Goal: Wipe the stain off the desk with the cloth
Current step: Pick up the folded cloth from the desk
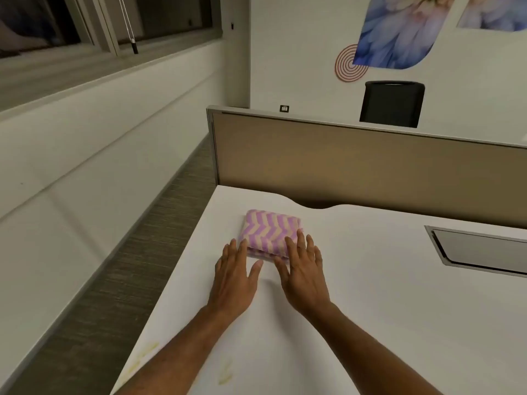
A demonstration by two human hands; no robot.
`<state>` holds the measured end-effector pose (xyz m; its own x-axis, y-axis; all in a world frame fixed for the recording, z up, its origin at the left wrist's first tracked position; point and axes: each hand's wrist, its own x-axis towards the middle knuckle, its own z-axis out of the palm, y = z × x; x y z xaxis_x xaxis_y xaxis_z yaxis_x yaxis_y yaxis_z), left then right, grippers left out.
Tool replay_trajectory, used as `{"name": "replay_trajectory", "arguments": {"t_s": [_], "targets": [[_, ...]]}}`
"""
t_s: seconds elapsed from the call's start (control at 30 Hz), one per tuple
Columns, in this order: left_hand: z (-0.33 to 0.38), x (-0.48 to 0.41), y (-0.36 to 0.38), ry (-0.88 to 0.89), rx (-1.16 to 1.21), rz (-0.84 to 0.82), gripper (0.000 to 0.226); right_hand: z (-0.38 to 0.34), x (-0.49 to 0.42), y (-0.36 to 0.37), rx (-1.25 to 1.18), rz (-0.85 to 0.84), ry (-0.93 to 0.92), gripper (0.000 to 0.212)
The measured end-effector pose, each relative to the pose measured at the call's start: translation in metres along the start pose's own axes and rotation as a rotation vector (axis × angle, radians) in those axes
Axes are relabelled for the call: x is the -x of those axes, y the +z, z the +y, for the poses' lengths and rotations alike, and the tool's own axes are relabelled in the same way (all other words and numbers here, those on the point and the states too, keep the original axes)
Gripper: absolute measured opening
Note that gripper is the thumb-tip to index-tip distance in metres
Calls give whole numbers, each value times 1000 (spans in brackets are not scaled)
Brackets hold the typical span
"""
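Smearing the near left part of the white desk (385, 295), a yellowish stain (225, 374) lies close to the left forearm, well apart from the folded pink-and-cream zigzag cloth (271, 230) farther up the surface. The left hand (233, 280) lies flat with fingers spread, its fingertips touching the cloth's near left edge, and the right hand (303, 273), just as flat and spread, rests its fingertips on the cloth's near right corner. A brown divider panel (370, 163) stands along the desk's far edge, and a grey recessed hatch (482, 249) sits at the right.
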<state>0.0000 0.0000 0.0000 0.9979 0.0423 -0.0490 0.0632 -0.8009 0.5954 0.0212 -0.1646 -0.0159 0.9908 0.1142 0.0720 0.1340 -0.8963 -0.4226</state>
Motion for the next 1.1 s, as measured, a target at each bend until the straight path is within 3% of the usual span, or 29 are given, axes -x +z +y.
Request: {"name": "replay_trajectory", "arguments": {"t_s": [0.3,0.57,0.7,1.1], "targets": [[0,-23,8,-158,436,134,55,8,-32,6,9,-83,27,61],[6,-48,5,-325,713,124,34,14,-41,14,-10,-206,2,57],[10,-54,3,-415,850,128,45,19,-42,17,-10,-190,-28,53],[5,-51,6,-532,1136,102,31,9,-13,28,-110,-72,-83,52]]}}
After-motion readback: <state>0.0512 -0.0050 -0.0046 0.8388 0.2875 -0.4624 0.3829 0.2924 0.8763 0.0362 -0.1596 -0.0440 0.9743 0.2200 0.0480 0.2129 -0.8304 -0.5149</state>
